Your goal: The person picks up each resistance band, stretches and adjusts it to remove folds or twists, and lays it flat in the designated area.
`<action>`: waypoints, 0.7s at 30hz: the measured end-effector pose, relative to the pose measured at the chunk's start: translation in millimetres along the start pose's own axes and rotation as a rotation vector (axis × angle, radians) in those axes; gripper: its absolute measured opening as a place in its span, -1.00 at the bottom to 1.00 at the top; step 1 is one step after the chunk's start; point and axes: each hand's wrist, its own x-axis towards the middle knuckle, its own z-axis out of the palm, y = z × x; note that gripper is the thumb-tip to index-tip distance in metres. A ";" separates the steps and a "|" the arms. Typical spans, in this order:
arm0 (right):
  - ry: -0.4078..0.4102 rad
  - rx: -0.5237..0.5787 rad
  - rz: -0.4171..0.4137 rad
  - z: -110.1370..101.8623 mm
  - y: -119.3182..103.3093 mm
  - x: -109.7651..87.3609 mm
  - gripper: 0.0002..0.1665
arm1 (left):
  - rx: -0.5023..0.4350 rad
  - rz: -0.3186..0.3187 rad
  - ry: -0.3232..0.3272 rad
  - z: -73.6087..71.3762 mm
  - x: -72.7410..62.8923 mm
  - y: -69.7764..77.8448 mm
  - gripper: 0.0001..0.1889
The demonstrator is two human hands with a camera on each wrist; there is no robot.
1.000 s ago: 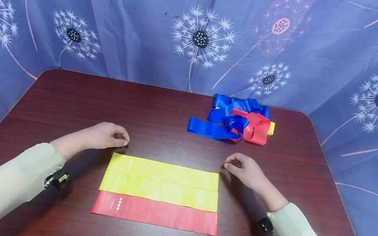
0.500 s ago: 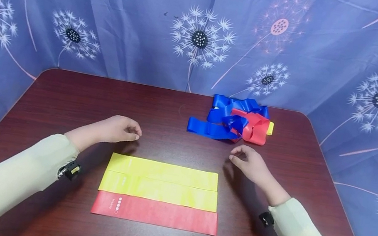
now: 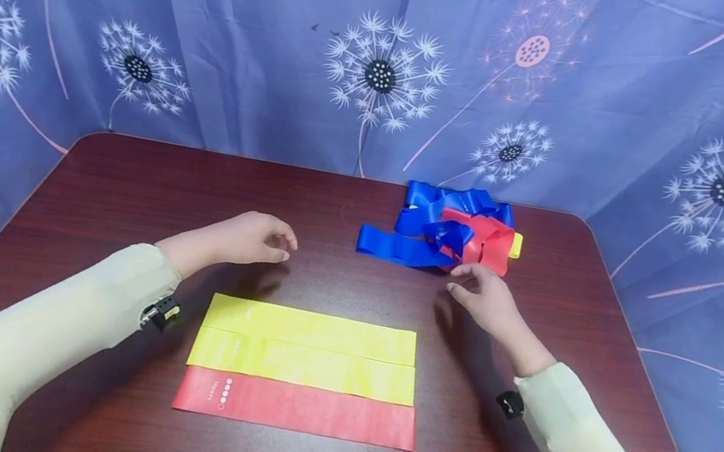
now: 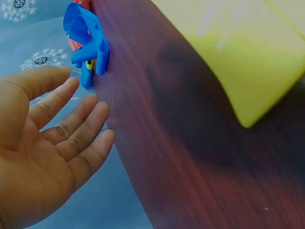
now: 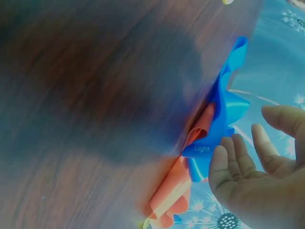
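Note:
Two yellow resistance bands (image 3: 314,331) and a red resistance band (image 3: 315,412) lie flat in rows on the table, the red one nearest the person. At the back right sits a loose heap of bands: blue bands (image 3: 402,248), a red band (image 3: 493,241) and a bit of yellow band (image 3: 516,245). My left hand (image 3: 247,238) hovers beyond the yellow bands, fingers loosely bent and holding nothing. My right hand (image 3: 490,301) is close in front of the heap, its fingertips overlapping the red band's lower edge in the head view. Its palm holds nothing in the right wrist view.
The dark wooden table (image 3: 145,180) meets a blue dandelion-print cloth (image 3: 257,38) at its back and sides. Small black wrist cameras (image 3: 161,312) sit at both cuffs. White "Light" lettering shows on a blue band (image 5: 202,149).
My left hand has moved right and away from the person. My right hand has moved away from the person, up to the heap of bands. The bands have stayed put.

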 end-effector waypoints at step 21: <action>0.092 -0.011 0.001 -18.9 16.5 31.8 -0.56 | 0.052 0.025 0.028 -3.0 49.6 29.2 -0.70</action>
